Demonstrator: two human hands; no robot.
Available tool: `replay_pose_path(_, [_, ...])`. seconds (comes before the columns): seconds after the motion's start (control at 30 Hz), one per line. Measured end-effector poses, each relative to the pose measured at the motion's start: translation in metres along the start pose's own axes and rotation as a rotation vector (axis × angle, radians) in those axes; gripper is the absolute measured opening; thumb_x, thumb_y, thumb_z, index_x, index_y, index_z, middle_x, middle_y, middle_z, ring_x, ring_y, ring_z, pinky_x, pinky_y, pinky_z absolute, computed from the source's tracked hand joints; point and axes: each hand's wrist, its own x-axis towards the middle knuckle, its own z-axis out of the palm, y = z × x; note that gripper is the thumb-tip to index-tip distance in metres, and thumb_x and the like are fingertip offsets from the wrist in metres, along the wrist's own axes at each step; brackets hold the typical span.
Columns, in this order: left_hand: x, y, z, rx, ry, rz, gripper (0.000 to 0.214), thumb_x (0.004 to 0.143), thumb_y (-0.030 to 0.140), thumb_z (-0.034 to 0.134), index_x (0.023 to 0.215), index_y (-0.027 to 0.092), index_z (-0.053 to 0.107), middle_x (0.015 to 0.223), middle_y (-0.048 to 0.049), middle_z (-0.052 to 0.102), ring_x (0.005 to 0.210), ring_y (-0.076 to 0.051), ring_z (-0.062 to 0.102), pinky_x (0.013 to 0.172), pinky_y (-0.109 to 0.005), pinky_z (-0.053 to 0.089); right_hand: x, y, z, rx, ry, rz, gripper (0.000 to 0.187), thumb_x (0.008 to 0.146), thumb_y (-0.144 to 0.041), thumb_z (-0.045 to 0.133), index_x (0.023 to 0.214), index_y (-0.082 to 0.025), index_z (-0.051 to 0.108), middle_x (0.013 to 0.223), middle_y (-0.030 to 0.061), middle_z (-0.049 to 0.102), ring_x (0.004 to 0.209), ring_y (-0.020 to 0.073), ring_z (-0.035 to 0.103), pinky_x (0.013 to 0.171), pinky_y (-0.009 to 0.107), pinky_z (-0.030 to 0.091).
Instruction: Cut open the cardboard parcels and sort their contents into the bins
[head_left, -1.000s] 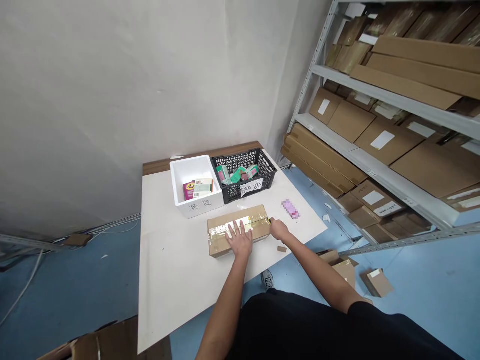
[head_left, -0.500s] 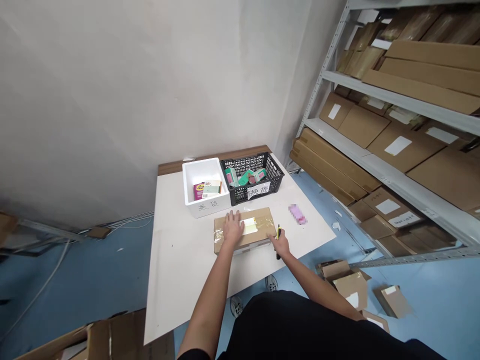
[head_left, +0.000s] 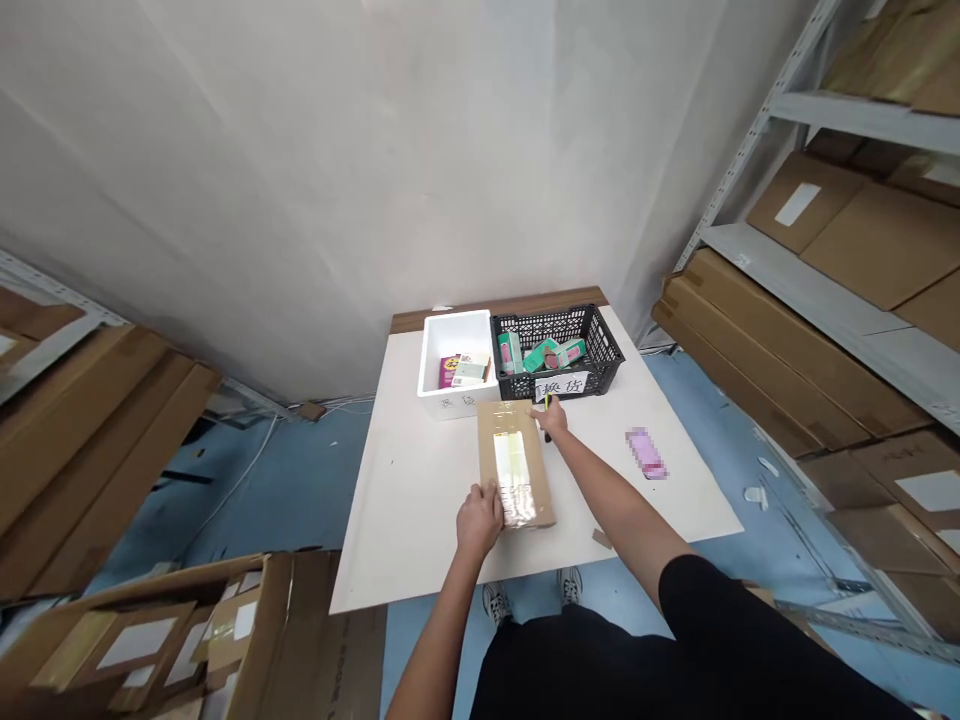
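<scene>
A taped cardboard box (head_left: 491, 425) with a white label lies lengthwise toward me on the white table (head_left: 420, 510). My left hand (head_left: 480, 518) grips its near left edge, the thumb and fingers on the side and top. At the far right corner my right hand (head_left: 553, 416) touches the box while holding a black and yellow utility knife (head_left: 547, 437). Much of the knife is hidden by the hand, so its blade cannot be made out.
Behind the box stand a white bin (head_left: 456, 402) with small packets and a black crate (head_left: 604, 375) with green boxes. A blurred pink item (head_left: 646, 453) and a cardboard scrap (head_left: 601, 538) lie at right. Shelves (head_left: 817, 275) of cartons flank the table; a large open carton (head_left: 274, 600) sits lower left.
The cardboard box has turned from lying crosswise to pointing toward me. My left hand has gone from its top to the near left edge; my right hand, with the knife, to the far corner.
</scene>
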Motion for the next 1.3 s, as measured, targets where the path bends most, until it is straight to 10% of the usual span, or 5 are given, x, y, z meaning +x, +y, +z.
replay_pose_path(0.17, [0.031,0.017,-0.017,-0.081,0.034,0.083,0.040,0.105,0.033,0.041,0.131,0.027,0.071,0.119,-0.0091,0.070,0.109,-0.023,0.067,0.088,-0.033,0.055,-0.021,0.008,-0.038,-0.126,0.028,-0.182,0.069,0.094,-0.051,0.068,0.151,-0.021,0.043,0.123,0.0129,0.074,0.111,0.0273,0.071,0.084,0.029,0.051])
replay_pose_path(0.47, [0.102,0.049,0.003,-0.036,-0.032,0.332,0.059,0.106,0.047,0.036,0.164,0.032,0.039,0.174,-0.0007,0.031,0.162,-0.030,0.018,0.129,-0.052,0.023,-0.141,0.152,-0.049,-0.314,-0.130,-0.070,0.084,0.090,-0.067,0.067,0.153,-0.018,0.041,0.115,0.0180,0.075,0.108,0.0333,0.072,0.082,0.035,0.049])
replay_pose_path(0.9, [0.026,0.081,0.007,0.082,0.121,-0.287,0.071,0.104,0.054,0.036,0.155,0.008,0.052,0.157,-0.0270,0.050,0.149,-0.046,0.038,0.116,-0.061,0.036,-0.002,0.059,-0.053,-0.141,-0.061,-0.273,0.070,0.095,-0.058,0.068,0.150,-0.023,0.043,0.119,0.0143,0.075,0.106,0.0287,0.074,0.088,0.031,0.052])
replay_pose_path(1.07, [0.039,0.085,0.014,-0.021,0.123,-0.199,0.066,0.105,0.052,0.032,0.161,0.019,0.045,0.172,-0.0129,0.032,0.161,-0.038,0.019,0.128,-0.060,0.021,-0.015,0.103,-0.079,0.098,-0.095,-0.153,0.040,0.110,-0.042,0.039,0.146,-0.024,0.044,0.092,0.0007,0.075,0.054,0.0127,0.069,0.068,0.022,0.054])
replay_pose_path(1.3, [0.032,0.083,0.035,-0.030,0.118,-0.147,0.068,0.107,0.051,0.028,0.168,0.022,0.030,0.176,-0.0103,0.024,0.163,-0.038,0.011,0.130,-0.063,0.014,-0.064,0.135,-0.100,-0.005,-0.473,-0.223,0.035,0.107,-0.035,0.045,0.141,-0.029,0.053,0.084,-0.0040,0.074,0.050,0.0119,0.065,0.057,0.020,0.048])
